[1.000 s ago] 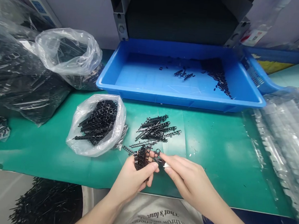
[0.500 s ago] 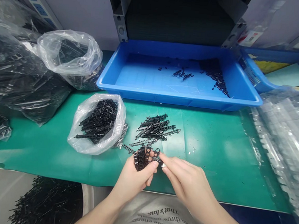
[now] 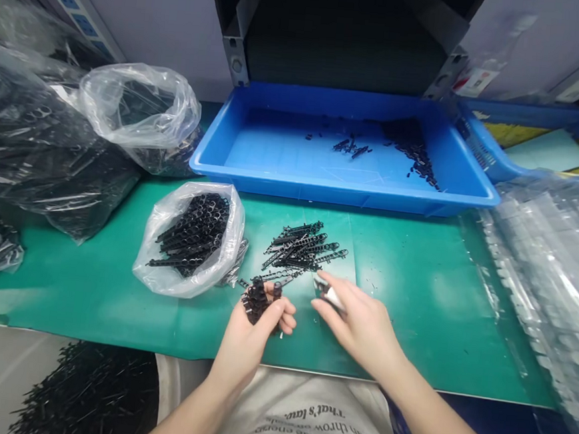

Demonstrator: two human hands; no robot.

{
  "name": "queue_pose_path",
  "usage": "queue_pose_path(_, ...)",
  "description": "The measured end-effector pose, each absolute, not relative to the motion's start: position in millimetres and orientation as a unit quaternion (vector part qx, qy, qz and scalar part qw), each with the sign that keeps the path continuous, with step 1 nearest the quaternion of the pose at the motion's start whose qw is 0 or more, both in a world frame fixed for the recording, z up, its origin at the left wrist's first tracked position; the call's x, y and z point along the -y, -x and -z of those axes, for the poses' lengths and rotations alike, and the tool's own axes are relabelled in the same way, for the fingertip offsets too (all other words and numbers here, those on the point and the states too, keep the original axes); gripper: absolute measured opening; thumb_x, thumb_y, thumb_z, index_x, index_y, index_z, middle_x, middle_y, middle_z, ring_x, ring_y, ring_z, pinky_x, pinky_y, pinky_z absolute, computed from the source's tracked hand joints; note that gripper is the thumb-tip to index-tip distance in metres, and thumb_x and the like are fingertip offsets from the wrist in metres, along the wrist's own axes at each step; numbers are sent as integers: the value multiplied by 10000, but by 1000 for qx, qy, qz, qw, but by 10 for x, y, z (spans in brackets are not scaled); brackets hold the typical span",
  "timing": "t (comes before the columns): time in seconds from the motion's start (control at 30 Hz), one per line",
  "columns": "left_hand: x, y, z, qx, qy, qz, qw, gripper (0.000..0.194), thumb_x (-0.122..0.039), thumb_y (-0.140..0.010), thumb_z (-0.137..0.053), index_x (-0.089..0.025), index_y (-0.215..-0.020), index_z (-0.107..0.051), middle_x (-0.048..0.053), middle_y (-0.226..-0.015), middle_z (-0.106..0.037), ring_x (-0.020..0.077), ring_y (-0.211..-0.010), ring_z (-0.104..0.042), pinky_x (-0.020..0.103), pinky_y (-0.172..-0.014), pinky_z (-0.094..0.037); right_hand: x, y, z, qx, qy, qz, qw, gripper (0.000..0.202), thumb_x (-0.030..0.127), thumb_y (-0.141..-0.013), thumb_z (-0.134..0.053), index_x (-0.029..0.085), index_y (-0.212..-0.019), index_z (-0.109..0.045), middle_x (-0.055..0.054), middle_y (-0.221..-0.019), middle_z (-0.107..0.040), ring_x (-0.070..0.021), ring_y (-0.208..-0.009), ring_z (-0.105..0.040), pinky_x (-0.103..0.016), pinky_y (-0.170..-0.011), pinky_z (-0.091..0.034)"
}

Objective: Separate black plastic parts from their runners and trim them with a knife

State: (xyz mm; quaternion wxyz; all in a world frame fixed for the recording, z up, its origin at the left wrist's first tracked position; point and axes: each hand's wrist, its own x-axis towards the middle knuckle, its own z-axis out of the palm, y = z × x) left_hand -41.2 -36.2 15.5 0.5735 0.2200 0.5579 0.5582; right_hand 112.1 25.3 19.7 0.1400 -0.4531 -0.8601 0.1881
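My left hand (image 3: 255,328) is closed around a bunch of black plastic strips (image 3: 257,300) near the table's front edge. To its right, my right hand (image 3: 356,319) pinches a small white and dark object (image 3: 333,297), blurred and partly hidden by the fingers. A gap separates the two hands. Just beyond them lies a loose pile of black ringed strips (image 3: 302,246) on the green table. Left of the pile stands an open plastic bag (image 3: 146,259) filled with similar black strips.
A blue tray (image 3: 282,187) with small black pieces spans the back. Large plastic bags (image 3: 39,150) of black parts stand at left. Clear plastic trays (image 3: 546,264) are stacked at right. A white bin (image 3: 169,381) of black parts is below the table, front left.
My hands have moved apart, the left one slightly to the left and the right one slightly to the right. The small white object in my right hand shows more now.
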Motion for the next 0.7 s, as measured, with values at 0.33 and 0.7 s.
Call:
queue_pose_path(0.33,348,577,-199,-525,-217,-575,589,207,-301,-765,-629,-149,-739,-491,-69,-460,-406,55,-436,-338,188,-449,-267,-683,-1002,-203,882,456,-116,38,130,167,-847,-517,199,-950,-590,-50,-896,-617,-209,-670,-623,-245,-463,-380)
queue_pose_path(0.7,324,485,-171,-455,-205,-508,702,439,-470,-612,-733,-98,-763,-554,48,-653,-590,50,-449,-433,178,-426,-294,-375,-1237,-392,927,291,-150,184,322,2,-761,-393,192,-955,-567,-43,-919,-625,-149,-716,-603,-216,-542,-420)
